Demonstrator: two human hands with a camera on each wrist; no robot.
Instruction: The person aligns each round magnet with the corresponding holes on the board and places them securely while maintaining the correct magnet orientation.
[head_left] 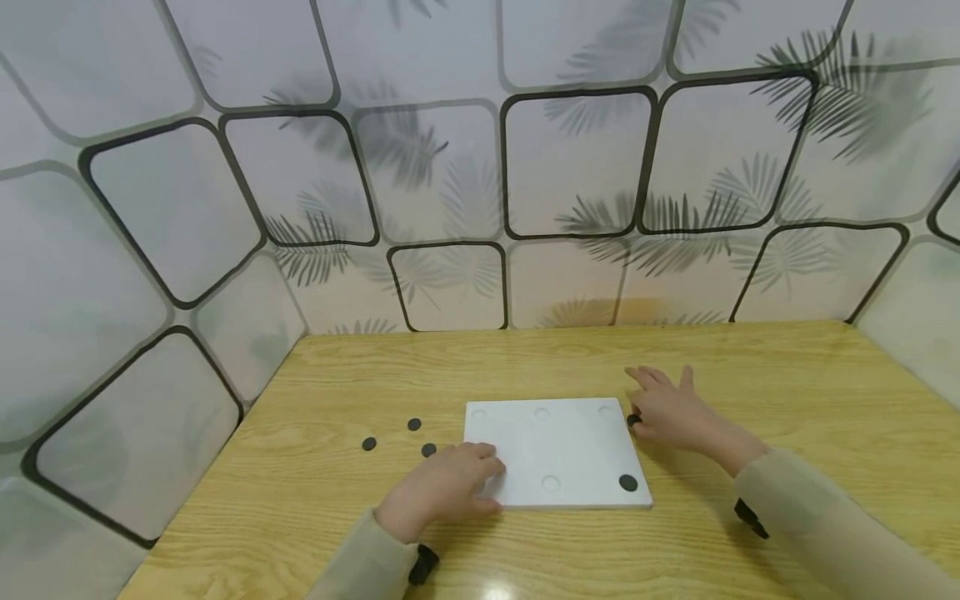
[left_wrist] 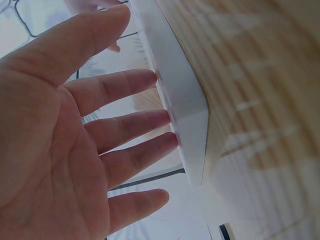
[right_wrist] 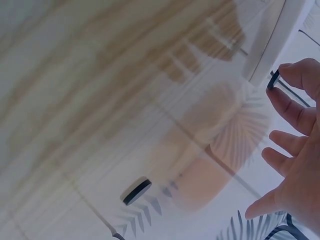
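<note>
A white board [head_left: 570,450] with shallow round recesses lies on the table, and one black disc [head_left: 627,482] sits in its front right recess. My left hand [head_left: 453,483] rests at the board's left front part, its fairly straight fingertips right at the board in the left wrist view. Beyond the board's right edge, my right hand [head_left: 675,417] pinches another black disc [right_wrist: 273,80] between thumb and index finger, the other fingers spread. The right wrist view also shows a black disc [right_wrist: 136,191] lying on the table, apart from that hand.
Three loose black discs, one of them a disc [head_left: 414,424] farthest back, lie on the wooden table [head_left: 360,375] left of the board. A patterned wall covering [head_left: 435,192] rises behind the table and along both sides.
</note>
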